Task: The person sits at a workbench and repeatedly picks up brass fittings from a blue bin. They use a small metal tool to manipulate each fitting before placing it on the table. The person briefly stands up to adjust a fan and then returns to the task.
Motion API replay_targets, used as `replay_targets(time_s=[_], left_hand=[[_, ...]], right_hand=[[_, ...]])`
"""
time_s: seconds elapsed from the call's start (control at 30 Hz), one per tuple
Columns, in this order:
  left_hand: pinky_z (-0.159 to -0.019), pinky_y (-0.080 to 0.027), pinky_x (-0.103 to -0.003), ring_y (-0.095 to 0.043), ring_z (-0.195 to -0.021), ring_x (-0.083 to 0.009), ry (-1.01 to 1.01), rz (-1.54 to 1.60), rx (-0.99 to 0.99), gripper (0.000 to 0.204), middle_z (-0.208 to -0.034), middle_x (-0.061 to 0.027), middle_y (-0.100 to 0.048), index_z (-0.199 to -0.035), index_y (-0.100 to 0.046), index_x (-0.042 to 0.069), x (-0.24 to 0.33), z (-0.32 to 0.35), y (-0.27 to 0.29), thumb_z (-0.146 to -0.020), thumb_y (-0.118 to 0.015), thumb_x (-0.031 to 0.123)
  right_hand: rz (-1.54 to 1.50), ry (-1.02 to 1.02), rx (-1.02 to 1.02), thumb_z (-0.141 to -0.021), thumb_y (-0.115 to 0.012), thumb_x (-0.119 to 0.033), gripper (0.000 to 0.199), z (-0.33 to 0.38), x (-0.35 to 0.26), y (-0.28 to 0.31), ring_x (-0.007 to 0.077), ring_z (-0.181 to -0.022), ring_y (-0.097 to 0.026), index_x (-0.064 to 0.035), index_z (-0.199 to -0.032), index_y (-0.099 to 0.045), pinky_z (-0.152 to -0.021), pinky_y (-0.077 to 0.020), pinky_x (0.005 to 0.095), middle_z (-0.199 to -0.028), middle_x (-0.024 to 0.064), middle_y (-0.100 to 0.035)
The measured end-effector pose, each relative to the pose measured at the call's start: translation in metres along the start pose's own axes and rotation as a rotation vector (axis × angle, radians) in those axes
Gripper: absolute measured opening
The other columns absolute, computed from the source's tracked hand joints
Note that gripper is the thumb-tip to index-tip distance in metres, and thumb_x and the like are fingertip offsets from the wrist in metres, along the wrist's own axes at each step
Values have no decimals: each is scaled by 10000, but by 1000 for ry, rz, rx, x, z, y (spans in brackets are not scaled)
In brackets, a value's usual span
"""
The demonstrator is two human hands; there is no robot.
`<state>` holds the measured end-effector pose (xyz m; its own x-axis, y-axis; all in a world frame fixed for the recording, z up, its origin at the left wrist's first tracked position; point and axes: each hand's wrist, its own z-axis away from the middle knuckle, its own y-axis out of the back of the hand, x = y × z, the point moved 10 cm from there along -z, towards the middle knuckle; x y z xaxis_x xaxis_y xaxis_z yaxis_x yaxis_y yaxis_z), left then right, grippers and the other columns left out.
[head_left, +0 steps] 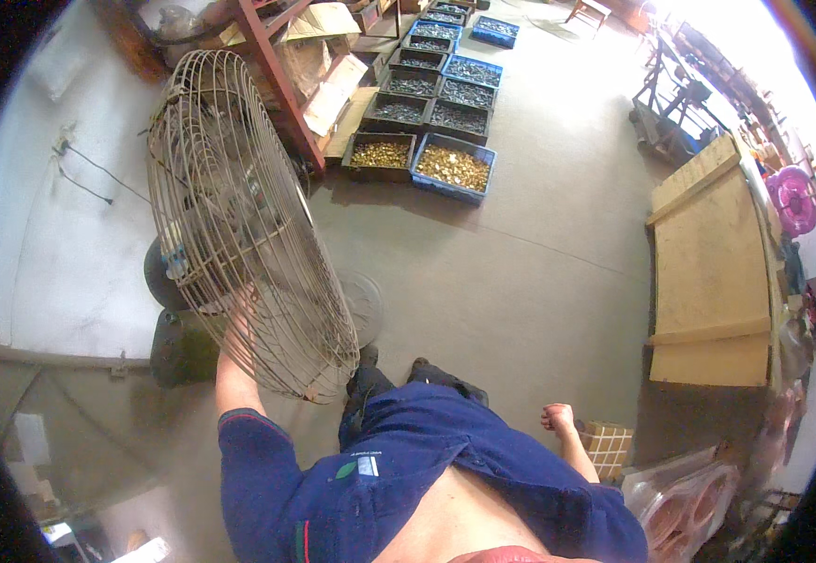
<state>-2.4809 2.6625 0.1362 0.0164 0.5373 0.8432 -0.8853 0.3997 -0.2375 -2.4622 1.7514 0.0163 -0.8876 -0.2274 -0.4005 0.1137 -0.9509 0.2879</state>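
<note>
A large pedestal fan [239,225] is seen at the left, its round wire guard tilted and facing right, standing close to the pale wall [61,235]. The left hand [239,324] is raised behind the lower part of the guard; it appears to be gripping the wire or the housing there, though the mesh hides the fingers, so the grip cannot be confirmed. The fan's dark round base [363,305] is partly seen on the floor just beyond the guard's lower rim, near the person's shoes.

The right hand [558,418] is held closed in a loose fist at the person's side, holding nothing, just beside a small tan box [607,446].

Open concrete floor [521,253] is noted ahead and to the right of the fan. It is bounded at the far side by rows of trays of small metal parts [452,167], at the right by a stack of plywood sheets [708,272], and at upper left by a red steel rack post [277,80].
</note>
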Motion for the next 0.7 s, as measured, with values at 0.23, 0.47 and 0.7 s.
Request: replay_targets(time_s=[0.23, 0.47, 0.7], left_hand=[[-613, -476, -322, -585, -669, -194, 34, -58, -52, 247, -882, -74, -602, -1025, -563, 41, 10, -37, -15, -850, -498, 203], [-592, -474, -324, -586, -650, -196, 85, -136, -129, 241, -870, -77, -607, -1015, -570, 44, 13, -67, -37, -842, -501, 197], [-570, -473, -326, -587, -631, -198, 113, -177, -173, 235, -859, -80, -611, -1005, -577, 46, 13, -82, -51, -834, -504, 191]], right_hand=[[-145, 162, -51, -733, -556, -44, 196, 43, -29, -34, 182, -506, -575, 23, -906, -619, -410, -431, 274, -701, 129, -611], [-114, 134, -129, -748, -545, -23, 194, 72, -6, -100, 179, -497, -554, 39, -925, -594, -419, -433, 289, -669, 124, -591], [-74, 162, -57, -698, -558, -2, 255, 113, -19, -130, 152, -487, -542, 60, -943, -593, -419, -419, 260, -666, 118, -590]])
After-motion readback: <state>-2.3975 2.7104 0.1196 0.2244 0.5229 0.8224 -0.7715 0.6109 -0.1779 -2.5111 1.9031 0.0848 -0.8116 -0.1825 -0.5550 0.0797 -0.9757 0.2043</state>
